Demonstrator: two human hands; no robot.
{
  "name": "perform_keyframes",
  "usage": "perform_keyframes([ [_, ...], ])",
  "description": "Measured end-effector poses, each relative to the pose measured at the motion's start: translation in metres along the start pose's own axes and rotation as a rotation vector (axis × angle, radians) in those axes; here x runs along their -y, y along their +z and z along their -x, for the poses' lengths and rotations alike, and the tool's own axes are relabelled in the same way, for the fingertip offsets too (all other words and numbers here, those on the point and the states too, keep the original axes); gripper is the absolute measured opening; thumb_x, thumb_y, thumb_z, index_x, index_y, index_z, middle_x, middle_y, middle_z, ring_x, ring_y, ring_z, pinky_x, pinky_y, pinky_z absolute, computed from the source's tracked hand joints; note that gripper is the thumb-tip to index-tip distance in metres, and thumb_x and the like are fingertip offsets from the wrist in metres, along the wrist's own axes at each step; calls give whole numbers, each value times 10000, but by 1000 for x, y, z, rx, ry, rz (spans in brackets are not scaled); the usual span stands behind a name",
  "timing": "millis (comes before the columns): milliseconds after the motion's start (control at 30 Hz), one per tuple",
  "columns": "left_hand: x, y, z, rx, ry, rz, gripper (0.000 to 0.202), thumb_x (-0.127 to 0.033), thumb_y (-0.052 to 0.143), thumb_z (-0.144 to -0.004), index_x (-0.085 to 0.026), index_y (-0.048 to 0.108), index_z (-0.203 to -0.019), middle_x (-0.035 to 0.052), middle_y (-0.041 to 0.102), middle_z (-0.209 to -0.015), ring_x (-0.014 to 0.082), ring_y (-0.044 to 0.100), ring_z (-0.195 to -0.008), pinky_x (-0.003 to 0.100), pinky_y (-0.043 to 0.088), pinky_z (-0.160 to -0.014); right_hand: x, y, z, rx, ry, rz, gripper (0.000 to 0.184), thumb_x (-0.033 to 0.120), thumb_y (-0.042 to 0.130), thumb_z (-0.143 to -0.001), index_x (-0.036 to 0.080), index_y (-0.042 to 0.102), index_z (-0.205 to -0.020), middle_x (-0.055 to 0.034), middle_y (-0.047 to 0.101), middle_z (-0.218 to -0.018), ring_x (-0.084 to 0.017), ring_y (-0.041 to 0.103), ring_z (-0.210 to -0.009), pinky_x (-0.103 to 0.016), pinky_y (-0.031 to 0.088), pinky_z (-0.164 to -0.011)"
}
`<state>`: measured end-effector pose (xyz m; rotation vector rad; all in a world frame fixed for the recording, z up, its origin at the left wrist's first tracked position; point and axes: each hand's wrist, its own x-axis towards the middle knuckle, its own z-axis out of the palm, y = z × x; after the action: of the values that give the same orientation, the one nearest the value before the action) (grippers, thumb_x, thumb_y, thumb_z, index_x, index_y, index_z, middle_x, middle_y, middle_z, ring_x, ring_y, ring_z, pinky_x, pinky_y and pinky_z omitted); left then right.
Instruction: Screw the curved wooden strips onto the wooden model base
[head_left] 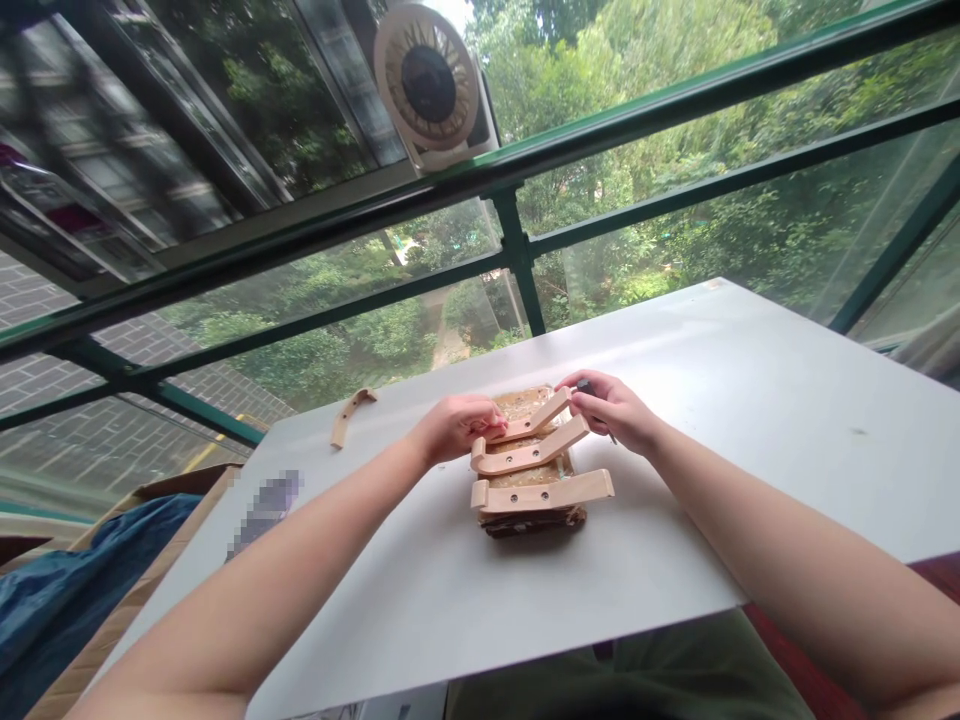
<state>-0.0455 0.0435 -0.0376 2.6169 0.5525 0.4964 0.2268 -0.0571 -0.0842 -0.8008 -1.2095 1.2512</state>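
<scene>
The left hand (463, 424), fingers curled, pinches the left end of the farthest wooden piece (538, 418); near its right end, the right hand (616, 404) grips a slim dark tool (584, 386). The piece lies between both hands, across a brown block (523, 401) on the white surface (420, 600). Holding it flat should help prevent slipping.
</scene>
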Motion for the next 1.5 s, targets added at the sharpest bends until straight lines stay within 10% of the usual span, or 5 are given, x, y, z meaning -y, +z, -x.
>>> perform_keyframes([
  [400,9,23,9,-185,-261,375,336,-381,796,-761,-164,672,-985,70,751,-852,171,700,-796,280,549,-707,46,4,-1,-287,-354,27,200,113,471,-680,219,565,-821,-14,533,-770,-125,450,-594,-296,294,-548],
  [700,15,41,12,-280,-267,507,272,-397,813,-749,-157,717,-834,53,720,-856,134,617,-712,252,495,-649,106,69,-21,-6,-667,761,189,96,512,-766,188,643,-869,-64,568,-917,-211,540,-877,-363,415,-771],
  [1500,23,60,14,-454,-163,567,150,-273,838,-725,-178,728,-761,77,656,-1008,211,637,-995,375,526,-906,76,72,-59,203,-348,791,236,196,624,-887,202,602,-1122,-41,699,-953,-168,672,-791,-307,526,-672],
])
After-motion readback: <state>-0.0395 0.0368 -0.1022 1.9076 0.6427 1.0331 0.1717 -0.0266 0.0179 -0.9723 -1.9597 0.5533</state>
